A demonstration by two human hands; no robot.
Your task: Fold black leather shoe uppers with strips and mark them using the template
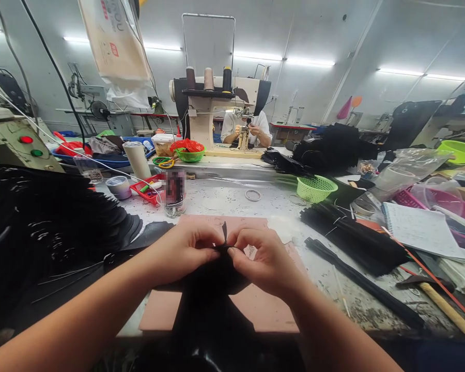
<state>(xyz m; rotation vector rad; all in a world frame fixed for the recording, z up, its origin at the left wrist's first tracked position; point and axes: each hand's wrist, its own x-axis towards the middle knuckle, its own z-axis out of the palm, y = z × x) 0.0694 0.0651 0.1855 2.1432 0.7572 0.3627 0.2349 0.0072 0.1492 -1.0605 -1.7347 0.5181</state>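
A black piece of material [213, 294], leather or fabric, spreads over a pink board [160, 312] and hangs down toward me. Its far edge is pinched between thumb and forefinger of my left hand [188, 248]. Close by, my right hand [258, 253] pinches the same edge, the fingertips of both hands almost meeting. A thin black tip stands up between them. What lies under the fingers is hidden.
Stacked black pieces [58, 222] rise at the left. On the right lie a black bundle [352, 237], a notebook [422, 230] and a hammer [442, 305]. A green basket [316, 190] stands ahead. Beyond, a person [261, 129] sits behind a sewing machine [207, 111].
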